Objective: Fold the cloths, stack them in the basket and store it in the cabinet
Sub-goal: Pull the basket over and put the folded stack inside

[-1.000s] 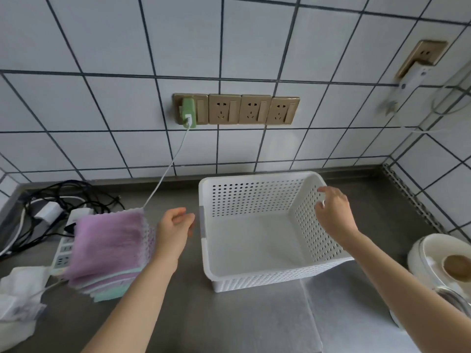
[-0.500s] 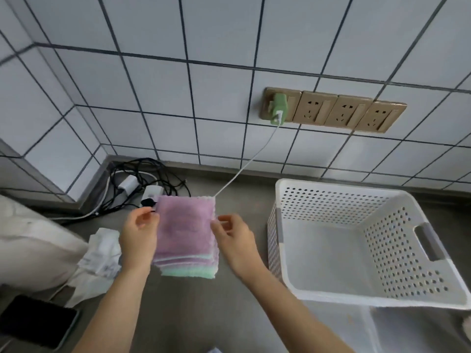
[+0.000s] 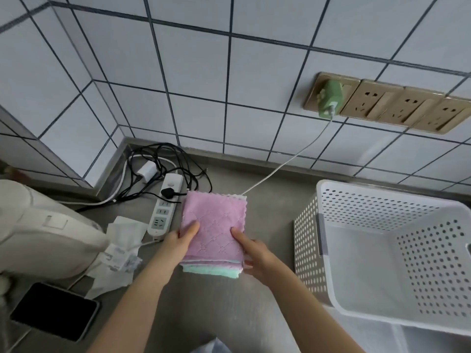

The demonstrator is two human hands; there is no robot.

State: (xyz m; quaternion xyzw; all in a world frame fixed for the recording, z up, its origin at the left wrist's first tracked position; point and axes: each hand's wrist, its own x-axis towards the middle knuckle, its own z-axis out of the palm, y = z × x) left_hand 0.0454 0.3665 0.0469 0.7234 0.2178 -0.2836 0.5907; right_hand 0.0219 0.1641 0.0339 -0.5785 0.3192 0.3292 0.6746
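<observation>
A stack of folded cloths (image 3: pixel 214 225), pink on top with mint-green ones at the bottom, is held over the grey counter. My left hand (image 3: pixel 178 244) grips its left edge, thumb on top. My right hand (image 3: pixel 252 256) grips its right edge, thumb on the pink cloth. To the right stands the white perforated basket (image 3: pixel 308 240), with nothing inside it. The cabinet is not in view.
A white power strip (image 3: pixel 164 205) with tangled black cables lies behind the cloths. A white charger cable (image 3: pixel 288 161) runs from a green plug at the wall sockets down behind the stack. Crumpled white wrappers (image 3: pixel 119 253), a black phone (image 3: pixel 54 310) and a beige appliance (image 3: pixel 38 235) sit left.
My right hand left the basket rim and joined the left hand on the cloth stack. The view swung left, and the stack now sits a little lower and steadier between both hands.
</observation>
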